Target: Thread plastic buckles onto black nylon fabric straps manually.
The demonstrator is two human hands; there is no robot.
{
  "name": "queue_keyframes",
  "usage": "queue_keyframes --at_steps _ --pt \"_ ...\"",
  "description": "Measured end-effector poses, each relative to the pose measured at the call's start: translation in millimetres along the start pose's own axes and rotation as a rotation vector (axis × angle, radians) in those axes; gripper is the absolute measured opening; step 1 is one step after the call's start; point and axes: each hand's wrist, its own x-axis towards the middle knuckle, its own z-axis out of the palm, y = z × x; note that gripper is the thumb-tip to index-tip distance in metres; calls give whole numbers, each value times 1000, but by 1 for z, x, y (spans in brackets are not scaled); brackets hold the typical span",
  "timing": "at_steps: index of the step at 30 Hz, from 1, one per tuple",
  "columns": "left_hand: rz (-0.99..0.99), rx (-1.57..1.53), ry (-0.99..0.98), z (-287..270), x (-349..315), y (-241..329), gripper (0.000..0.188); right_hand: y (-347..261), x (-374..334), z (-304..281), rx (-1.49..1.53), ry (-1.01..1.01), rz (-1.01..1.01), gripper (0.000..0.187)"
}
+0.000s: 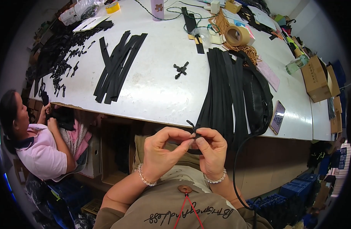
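Just off the table's near edge, my left hand [164, 145] and my right hand [210, 149] meet fingertip to fingertip. Both are closed in a pinch around a small black zipper pull [190, 124], whose looped end sticks up above the left fingers. Its lower part is hidden by my fingertips. Long black zipper strips [221, 87] hang over the table edge right behind my right hand. Farther in on the tabletop lies a small cluster of black zipper pulls [181, 70].
The white table [152, 91] bears another bundle of black strips [116, 68], loose black pulls [64, 72], a black bag [259, 99], a phone [277, 117], a tape roll [236, 36] and a purple bottle [157, 9]. A co-worker [42, 141] sits at the left. A black cable [234, 179] runs beside my right arm.
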Motion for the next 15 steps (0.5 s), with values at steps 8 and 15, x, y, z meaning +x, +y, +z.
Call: queue_keyframes --at_steps 8,15 --pt "32 -3 45 2 -1 -1 20 3 -1 -3 -100 -16 -85 17" --pt "92 97 9 3 -2 4 23 3 -1 -5 -273 -13 -232 16"
